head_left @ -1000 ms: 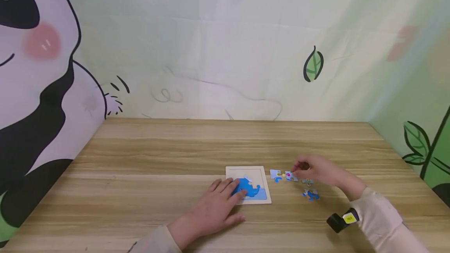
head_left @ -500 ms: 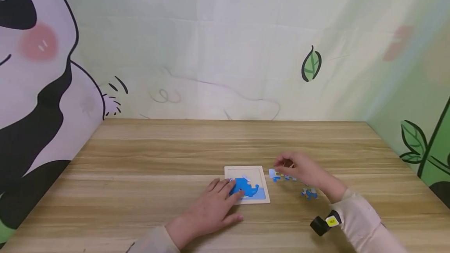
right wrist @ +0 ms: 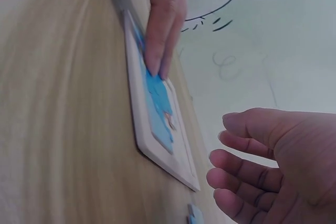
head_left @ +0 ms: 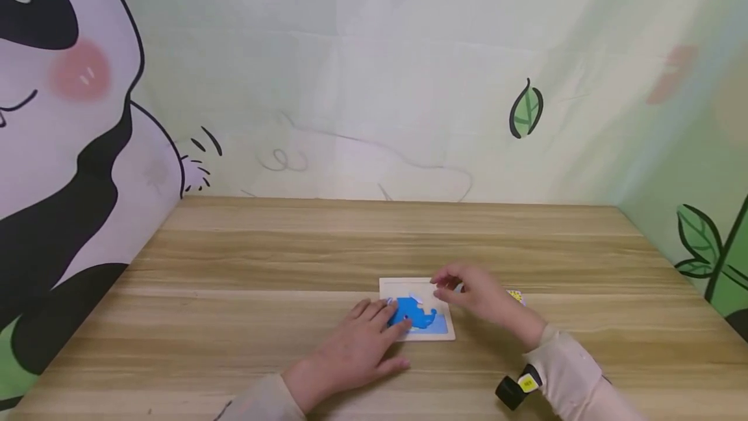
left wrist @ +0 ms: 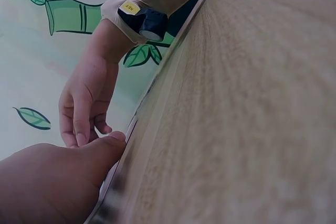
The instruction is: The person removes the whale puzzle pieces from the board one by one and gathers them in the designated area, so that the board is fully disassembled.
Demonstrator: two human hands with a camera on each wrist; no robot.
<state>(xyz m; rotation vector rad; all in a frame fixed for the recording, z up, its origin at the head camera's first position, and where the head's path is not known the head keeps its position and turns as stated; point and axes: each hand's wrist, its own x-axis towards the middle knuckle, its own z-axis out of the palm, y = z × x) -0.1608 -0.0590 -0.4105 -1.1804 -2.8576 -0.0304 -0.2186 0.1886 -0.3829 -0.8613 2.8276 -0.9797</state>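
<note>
A small square wooden puzzle frame (head_left: pixel 409 282) lies on the table, a blue elephant picture (head_left: pixel 411 314) partly assembled in its lower part. My left hand (head_left: pixel 350 353) rests flat on the frame's left side, fingers spread over the picture. Over the frame's right edge hovers my right hand (head_left: pixel 476 297), its fingers loosely bent; in the right wrist view no piece shows between thumb and fingertips. A loose puzzle piece (right wrist: pixel 195 215) lies beside the frame, and a yellow patterned piece (head_left: pixel 515 295) peeks out behind the right wrist. Other loose pieces are hidden by that arm.
The wood-grain table (head_left: pixel 263 245) runs back to a light wall (head_left: pixel 374 83) with a painted panda (head_left: pixel 76 115) at the left and leaves. A black wrist camera (head_left: pixel 517 388) hangs at the right cuff, low over the table.
My right hand has moved left from the loose pieces to the frame's right edge, its forearm covering most of them. My left hand has stayed on the frame. The head view has shifted slightly.
</note>
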